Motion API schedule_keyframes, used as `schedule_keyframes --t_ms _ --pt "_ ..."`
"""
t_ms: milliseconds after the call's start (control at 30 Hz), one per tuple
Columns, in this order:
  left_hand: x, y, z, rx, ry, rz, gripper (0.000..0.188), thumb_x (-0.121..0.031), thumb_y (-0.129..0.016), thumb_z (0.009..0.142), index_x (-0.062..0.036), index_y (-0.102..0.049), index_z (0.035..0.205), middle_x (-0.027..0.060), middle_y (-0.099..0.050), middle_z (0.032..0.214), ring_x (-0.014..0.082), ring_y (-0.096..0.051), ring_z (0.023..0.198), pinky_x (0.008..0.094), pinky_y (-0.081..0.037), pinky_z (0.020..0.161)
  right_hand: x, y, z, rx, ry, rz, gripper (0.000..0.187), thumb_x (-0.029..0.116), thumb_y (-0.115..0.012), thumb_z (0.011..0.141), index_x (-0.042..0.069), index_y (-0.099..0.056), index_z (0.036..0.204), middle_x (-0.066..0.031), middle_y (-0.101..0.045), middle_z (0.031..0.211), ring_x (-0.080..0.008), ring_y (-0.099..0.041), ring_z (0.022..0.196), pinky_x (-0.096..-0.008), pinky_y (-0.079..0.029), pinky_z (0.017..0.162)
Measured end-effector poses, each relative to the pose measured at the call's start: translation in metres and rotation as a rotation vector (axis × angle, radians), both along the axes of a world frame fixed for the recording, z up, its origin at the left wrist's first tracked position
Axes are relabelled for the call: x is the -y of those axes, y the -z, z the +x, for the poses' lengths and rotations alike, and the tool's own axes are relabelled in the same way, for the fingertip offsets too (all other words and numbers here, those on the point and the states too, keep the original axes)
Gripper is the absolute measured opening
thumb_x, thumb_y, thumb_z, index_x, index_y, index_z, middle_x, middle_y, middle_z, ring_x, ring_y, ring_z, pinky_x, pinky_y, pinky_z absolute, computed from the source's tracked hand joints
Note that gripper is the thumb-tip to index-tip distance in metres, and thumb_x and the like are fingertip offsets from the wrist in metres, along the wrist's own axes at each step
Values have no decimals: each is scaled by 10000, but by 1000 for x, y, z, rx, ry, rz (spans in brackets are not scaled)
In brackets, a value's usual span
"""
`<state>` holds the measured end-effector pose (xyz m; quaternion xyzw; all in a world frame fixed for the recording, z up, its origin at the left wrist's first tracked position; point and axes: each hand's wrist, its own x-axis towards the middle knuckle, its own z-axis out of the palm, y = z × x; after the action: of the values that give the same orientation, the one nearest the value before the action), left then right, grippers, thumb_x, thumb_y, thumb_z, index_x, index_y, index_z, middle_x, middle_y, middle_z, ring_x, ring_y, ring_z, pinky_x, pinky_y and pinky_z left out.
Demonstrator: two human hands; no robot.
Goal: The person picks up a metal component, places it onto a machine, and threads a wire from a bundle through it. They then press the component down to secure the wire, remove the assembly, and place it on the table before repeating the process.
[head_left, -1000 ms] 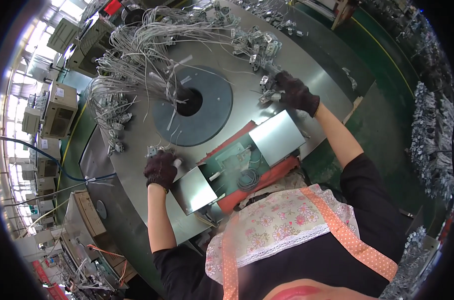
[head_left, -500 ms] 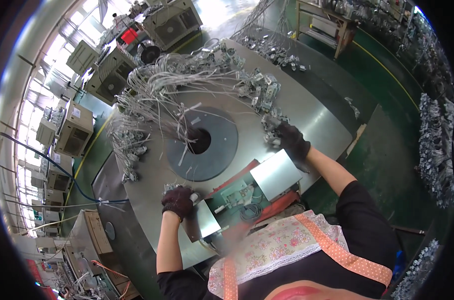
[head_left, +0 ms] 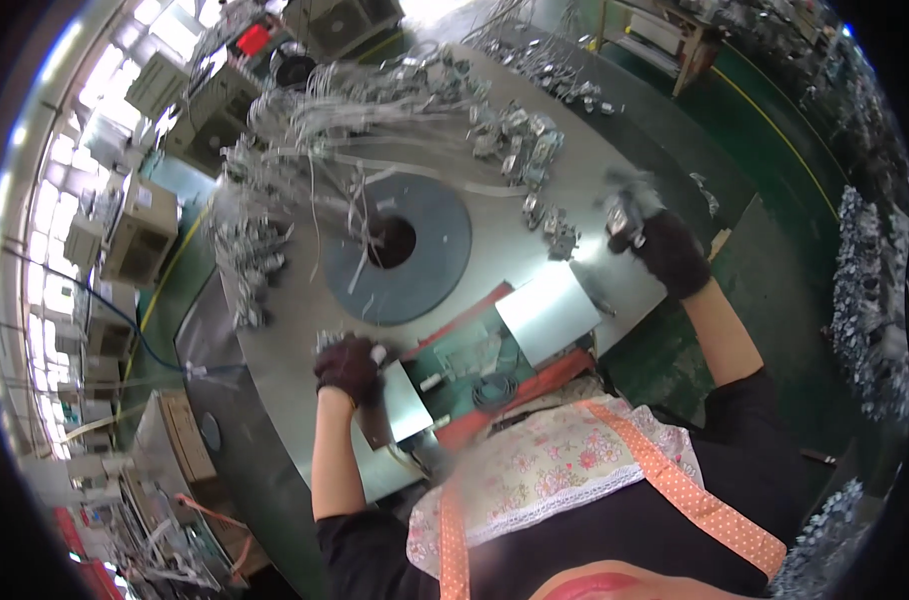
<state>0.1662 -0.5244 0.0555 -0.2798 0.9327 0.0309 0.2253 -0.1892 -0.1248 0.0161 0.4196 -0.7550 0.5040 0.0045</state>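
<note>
Both my hands wear dark gloves. My right hand is closed on a small silver metal part, held over the right side of the steel tabletop and blurred by motion. My left hand is closed beside the left metal plate. A bit of silver metal and a white tip show at its fingers; the rest of what it grips is hidden. Between the hands lies a green fixture with a coiled cable, flanked on the right by a bright metal plate.
A grey disc with a dark central hole lies on the table. Piled white wires with silver metal parts curve round its far side. Beige machines line the left; a bench stands far right.
My right hand has moved right, away from the row of metal parts, carrying one part. My left hand stays beside the left plate, and the whole view has shifted slightly.
</note>
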Motion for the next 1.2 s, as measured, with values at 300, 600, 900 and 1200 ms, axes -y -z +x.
schedule_keyframes --t_ms 300,600,900,1200 --pt "0 3 7 -115 -25 8 412 -471 -550 942 -135 -753 1064 184 -704 1140 388 -665 1083 495 -511 944 6 -134 95 -832 82 125 559 51 -740 844 78 -558 1372 -184 -602 1321 -347 -631 1182 -399 -550 939" --pt "-4 2 5 -122 -103 18 444 -488 -549 935 -122 -757 1076 170 -707 1164 393 -649 1117 487 -497 948 23 -106 111 1064 -486 -157 679 465 -611 934 44 -467 1447 -237 -624 1264 -312 -684 1002 -384 -596 784" --pt "-3 0 11 -150 -151 31 450 -491 -555 941 -119 -755 1095 171 -701 1188 382 -653 1126 478 -505 962 49 -140 147 707 -1124 -221 761 563 -610 935 7 -473 1437 -215 -648 1171 -261 -703 913 -367 -583 754" --pt "5 8 8 -145 -112 61 517 -553 -550 940 -96 -739 1088 205 -704 1145 403 -649 1111 469 -494 959 117 -105 183 1321 -732 -217 480 339 -632 1006 64 -533 1387 -137 -673 1133 -246 -698 991 -421 -604 873"
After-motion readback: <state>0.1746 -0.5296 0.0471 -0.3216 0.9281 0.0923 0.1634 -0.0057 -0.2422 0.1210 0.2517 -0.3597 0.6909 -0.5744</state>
